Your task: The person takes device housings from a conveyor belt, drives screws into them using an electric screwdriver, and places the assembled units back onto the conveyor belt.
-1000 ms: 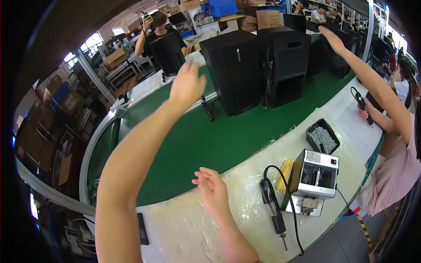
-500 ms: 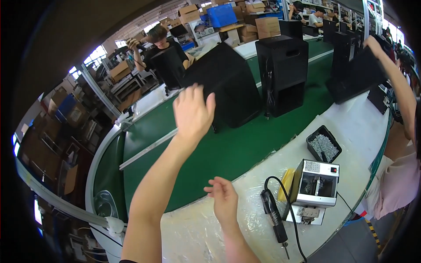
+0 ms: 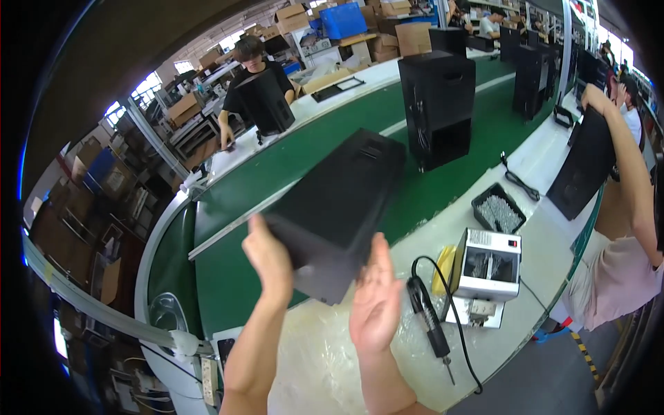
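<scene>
A black speaker box (image 3: 335,197) hangs tilted over the near part of the green conveyor belt (image 3: 228,283), slightly blurred. My left hand (image 3: 268,266) grips its near left corner, with part of the fingers hidden behind it. At the near right side of the box is my right hand (image 3: 377,304), palm turned toward it and fingers stretched out; the fingertips are at its edge, and I cannot tell how firmly they touch. A slot shows on the box's far end. Another black speaker box (image 3: 439,114) stands upright on the belt beyond, a bundled cable on its side.
An electric screwdriver (image 3: 430,321), a screw feeder (image 3: 487,266) and a black bin of screws (image 3: 499,209) lie on the film-covered white bench (image 3: 311,373). A co-worker at right holds a black speaker box (image 3: 581,169). Another person (image 3: 256,69) works across the belt beside a black box (image 3: 265,104).
My left hand has brought the speaker box nearer and tilted it. My right hand has risen to its side. The co-worker at right has lowered their box toward the bench.
</scene>
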### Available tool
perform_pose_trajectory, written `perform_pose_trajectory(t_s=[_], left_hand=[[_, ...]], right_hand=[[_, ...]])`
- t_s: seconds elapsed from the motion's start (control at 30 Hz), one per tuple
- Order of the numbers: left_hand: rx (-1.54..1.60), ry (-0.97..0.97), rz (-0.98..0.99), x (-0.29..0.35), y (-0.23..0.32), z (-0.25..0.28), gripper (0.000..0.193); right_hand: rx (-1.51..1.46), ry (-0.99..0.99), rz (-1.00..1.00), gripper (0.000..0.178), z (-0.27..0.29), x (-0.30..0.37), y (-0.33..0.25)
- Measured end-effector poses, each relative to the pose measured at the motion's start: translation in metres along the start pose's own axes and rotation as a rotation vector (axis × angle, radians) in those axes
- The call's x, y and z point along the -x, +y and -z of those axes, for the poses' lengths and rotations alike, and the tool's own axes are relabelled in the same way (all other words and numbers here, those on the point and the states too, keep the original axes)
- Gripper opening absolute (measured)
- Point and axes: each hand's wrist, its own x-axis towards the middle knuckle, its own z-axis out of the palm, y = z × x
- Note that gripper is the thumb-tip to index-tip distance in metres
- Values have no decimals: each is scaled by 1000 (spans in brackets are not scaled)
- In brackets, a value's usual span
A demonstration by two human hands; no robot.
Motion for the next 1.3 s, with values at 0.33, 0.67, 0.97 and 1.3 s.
perform_pose_trajectory(t_s=[0.33, 0.67, 0.97, 1.3], left_hand=[[609, 234, 540, 104, 3, 201, 52], [703, 15, 857, 192, -114, 344, 57], [-304, -757, 172, 98, -2, 290, 29], [-568, -879, -466, 117, 17, 153, 60]], right_hand=[[371, -183, 503, 24, -24, 58, -73], [1962, -182, 286, 30, 59, 45, -74], [2585, -246, 78, 58, 150, 49, -44], [1364, 113, 426, 49, 59, 74, -160]])
